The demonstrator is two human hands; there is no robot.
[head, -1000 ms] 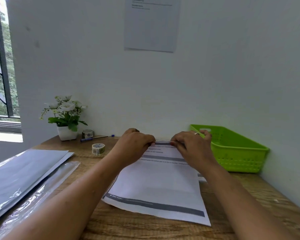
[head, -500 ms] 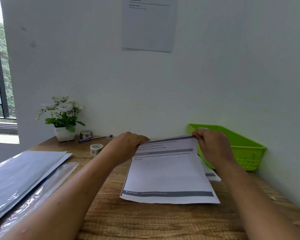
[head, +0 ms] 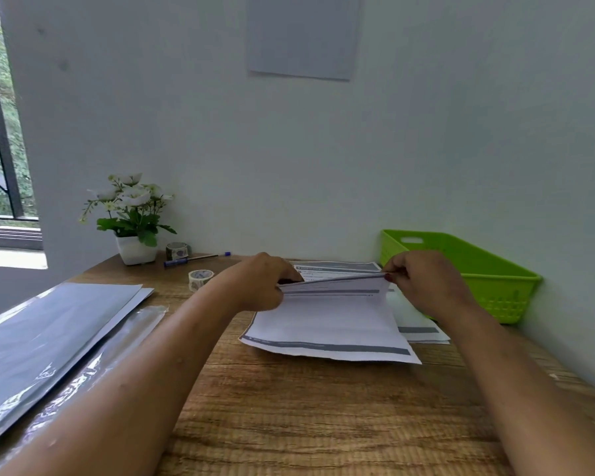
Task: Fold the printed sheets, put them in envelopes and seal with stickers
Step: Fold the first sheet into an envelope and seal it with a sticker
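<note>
A printed white sheet (head: pixel 327 324) with grey bands lies on the wooden desk (head: pixel 306 413). Its far edge is lifted and curls toward me. My left hand (head: pixel 258 283) pinches the far left corner and my right hand (head: pixel 423 283) pinches the far right corner. More printed sheets (head: pixel 423 329) lie underneath, showing at the right and behind. Grey envelopes (head: pixel 45 338) are stacked at the left in clear plastic wrapping. Two sticker rolls (head: pixel 200 278) (head: pixel 177 250) stand at the back left.
A green plastic basket (head: pixel 474 269) sits at the back right against the wall. A white pot of flowers (head: pixel 134 218) and a blue pen (head: pixel 193 260) are at the back left. A paper (head: pixel 303 36) hangs on the wall.
Both hands slid apart from the middle of the sheet's far edge to its corners. The sheet turned square to me, and its far edge now bends over toward me.
</note>
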